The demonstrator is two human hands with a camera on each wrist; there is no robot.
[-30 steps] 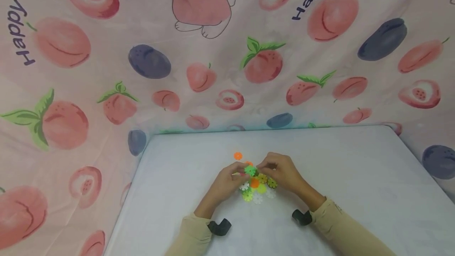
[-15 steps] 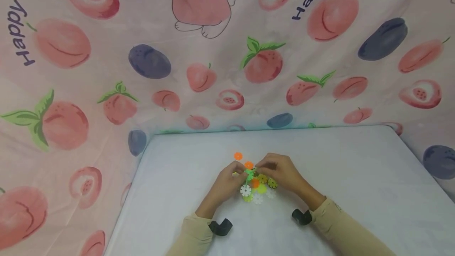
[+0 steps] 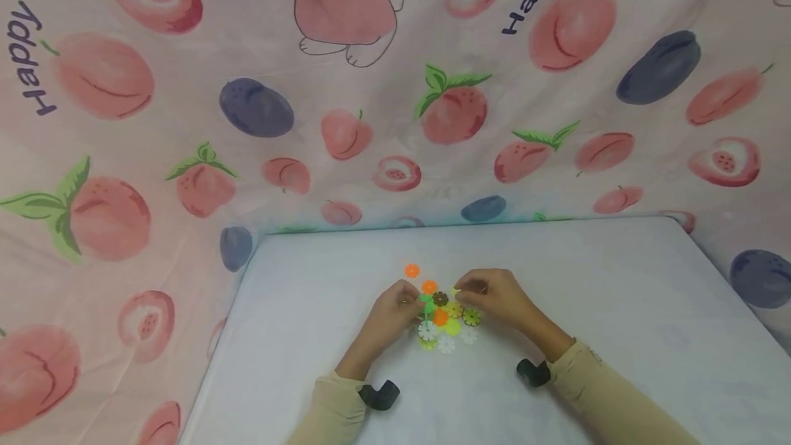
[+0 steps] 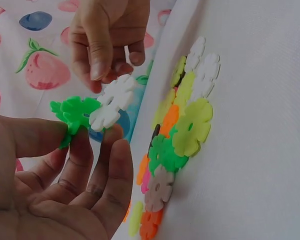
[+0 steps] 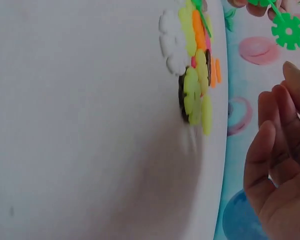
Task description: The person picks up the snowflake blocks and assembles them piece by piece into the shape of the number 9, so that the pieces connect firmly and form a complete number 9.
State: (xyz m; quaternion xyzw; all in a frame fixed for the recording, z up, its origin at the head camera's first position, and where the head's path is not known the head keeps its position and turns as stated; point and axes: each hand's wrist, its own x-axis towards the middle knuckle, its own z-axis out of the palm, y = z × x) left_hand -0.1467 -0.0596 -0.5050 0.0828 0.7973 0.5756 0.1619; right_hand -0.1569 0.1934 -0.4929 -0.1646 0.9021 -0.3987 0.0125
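Note:
My left hand (image 4: 65, 185) pinches green flower-shaped pieces (image 4: 80, 111) between thumb and fingers, with a white flower piece (image 4: 112, 102) joined to them. In the head view the left hand (image 3: 389, 318) is at the left of a loose pile, the joined white piece (image 3: 427, 330) hanging below the green ones. My right hand (image 3: 497, 297) is at the pile's right side, apart from the joined pieces. Its fingers are loosely bent and nothing shows between them in the right wrist view, where the hand (image 5: 285, 160) is near the right edge.
Between the hands lie flower pieces: orange (image 3: 412, 270), brown (image 3: 439, 299), yellow (image 3: 452, 327) and white (image 3: 446, 344). They rest on a white table (image 3: 618, 307). A fruit-patterned cloth (image 3: 371, 88) hangs behind it. A black band piece (image 3: 380, 395) is at the left wrist.
The right hand has moved off the green pieces to the right, uncovering a brown piece. The held pieces have turned, and the white one now hangs below the green.

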